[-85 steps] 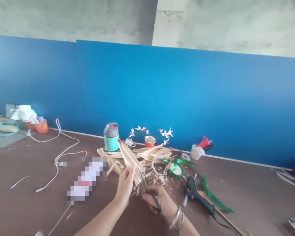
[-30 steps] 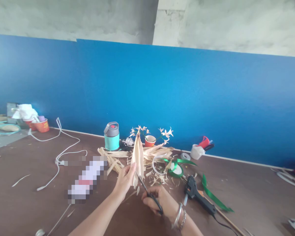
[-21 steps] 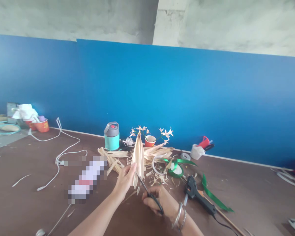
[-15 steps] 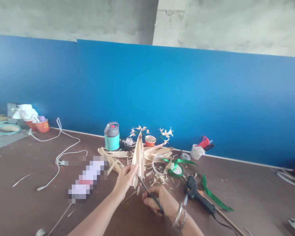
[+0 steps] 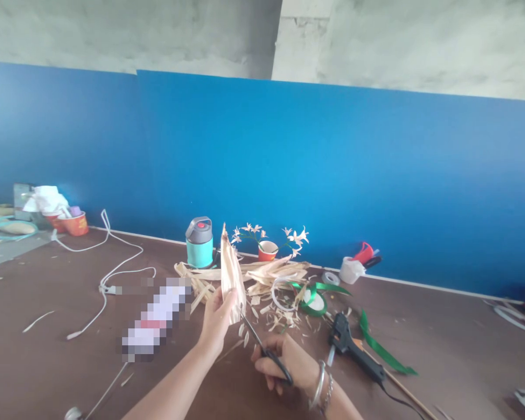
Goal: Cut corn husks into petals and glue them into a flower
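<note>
My left hand [image 5: 219,318] pinches a pale dried corn husk [image 5: 231,277] near its lower part, the brown tip pointing up. In my right hand [image 5: 286,361] is a pair of dark-handled scissors [image 5: 256,335], fingers through the loops. Their blades reach up to the husk's lower right edge; whether they are cutting into it I cannot tell. Small husk clippings [image 5: 284,319] lie on the table just beyond the scissors. Behind the held piece, more husks [image 5: 275,273] are heaped up.
Right of my hands lie a black glue gun [image 5: 354,350] and a roll of green ribbon [image 5: 317,304]. Farther back stand a teal flask [image 5: 199,251] and a paper cup [image 5: 268,252] with husk-coloured flowers [image 5: 298,237]. White cables [image 5: 122,271] run across the left. A blue partition [image 5: 262,157] borders the table.
My left hand has moved left and slightly up with the husk, which now leans left. The scissors stay near its lower right edge; my right hand has barely moved.
</note>
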`<act>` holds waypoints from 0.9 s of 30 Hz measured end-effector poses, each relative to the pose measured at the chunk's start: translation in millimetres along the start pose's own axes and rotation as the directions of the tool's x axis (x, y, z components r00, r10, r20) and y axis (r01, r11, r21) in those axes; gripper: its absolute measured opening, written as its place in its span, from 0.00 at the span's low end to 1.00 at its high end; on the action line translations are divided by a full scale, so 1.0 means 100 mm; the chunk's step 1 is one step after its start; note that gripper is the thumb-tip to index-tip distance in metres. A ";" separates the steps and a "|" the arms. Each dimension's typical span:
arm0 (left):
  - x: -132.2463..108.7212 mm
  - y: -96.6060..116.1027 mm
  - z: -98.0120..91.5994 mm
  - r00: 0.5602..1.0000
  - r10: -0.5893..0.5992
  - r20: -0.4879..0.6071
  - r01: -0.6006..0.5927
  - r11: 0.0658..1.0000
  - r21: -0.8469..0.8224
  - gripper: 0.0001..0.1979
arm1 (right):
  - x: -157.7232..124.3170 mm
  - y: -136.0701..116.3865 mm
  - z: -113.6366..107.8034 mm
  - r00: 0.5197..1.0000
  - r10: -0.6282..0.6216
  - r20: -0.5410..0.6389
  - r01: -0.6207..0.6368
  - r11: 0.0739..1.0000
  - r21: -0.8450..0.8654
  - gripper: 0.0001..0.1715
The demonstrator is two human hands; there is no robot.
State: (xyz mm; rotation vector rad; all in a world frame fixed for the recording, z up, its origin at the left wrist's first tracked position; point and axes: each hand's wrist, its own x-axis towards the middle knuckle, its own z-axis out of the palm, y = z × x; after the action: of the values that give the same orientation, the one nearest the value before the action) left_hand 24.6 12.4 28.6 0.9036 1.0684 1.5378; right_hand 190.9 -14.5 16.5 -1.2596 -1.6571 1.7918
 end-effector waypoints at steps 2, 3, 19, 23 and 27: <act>0.00 0.00 0.01 1.000 -0.001 -0.006 0.001 1.000 -0.017 0.14 | 0.00 0.01 0.01 1.000 0.006 0.012 -0.006 1.000 -0.020 0.12; 0.00 -0.01 0.01 1.000 -0.001 -0.001 0.001 1.000 -0.021 0.13 | 0.00 0.01 0.02 1.000 0.012 0.010 -0.011 0.999 -0.034 0.12; -0.06 0.00 0.06 0.999 -0.008 0.034 0.009 0.999 -0.041 0.14 | -0.02 -0.03 0.05 0.998 0.012 -0.062 -0.020 0.992 -0.123 0.10; -0.06 0.00 0.07 1.000 -0.009 0.018 0.010 0.998 -0.068 0.14 | -0.02 -0.05 0.05 0.997 0.014 -0.074 -0.024 0.991 -0.128 0.09; -0.06 0.00 0.07 1.000 -0.030 0.010 0.030 0.997 -0.072 0.14 | -0.01 -0.03 0.04 0.997 0.012 -0.073 -0.022 0.990 -0.138 0.09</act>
State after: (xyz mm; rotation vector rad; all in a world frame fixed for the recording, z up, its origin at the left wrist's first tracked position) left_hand 32.7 8.2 30.3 0.8411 1.0094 1.5362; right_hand 187.0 -17.1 19.4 -1.3842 -1.7610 1.6450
